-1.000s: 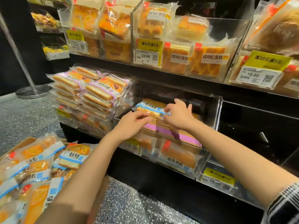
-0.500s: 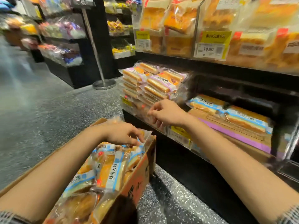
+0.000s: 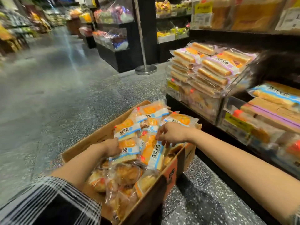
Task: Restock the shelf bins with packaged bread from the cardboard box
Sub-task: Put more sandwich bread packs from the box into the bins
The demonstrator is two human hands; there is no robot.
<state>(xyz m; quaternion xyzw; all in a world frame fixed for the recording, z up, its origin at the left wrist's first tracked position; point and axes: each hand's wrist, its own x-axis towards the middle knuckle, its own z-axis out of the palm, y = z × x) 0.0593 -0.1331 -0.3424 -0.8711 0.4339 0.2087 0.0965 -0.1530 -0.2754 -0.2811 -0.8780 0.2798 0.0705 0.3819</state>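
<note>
A plaid sleeve [image 3: 48, 202] leads from the lower left to the left hand [image 3: 112, 147], which reaches into the cardboard box [image 3: 90, 142] on the speckled floor [image 3: 48, 95]. Its grip is hidden among the wrappers, so I cannot tell whether it holds one, though it touches a blue-banded bread pack [image 3: 127, 129]. The box is heaped with packaged bread, blue-and-white labelled slices above, clear-bagged buns [image 3: 125, 174] nearer. The right hand [image 3: 172, 133] hovers over the packs with fingers loosely curled downward, fingertips [image 3: 167, 144] just at an upright pack [image 3: 152, 154]; nothing is clearly gripped. Right of the box, a clear shelf bin [image 3: 240, 82] holds stacked purple-labelled bread [image 3: 214, 67], and a neighbouring bin [image 3: 235, 124] holds blue-banded packs [image 3: 276, 95].
</note>
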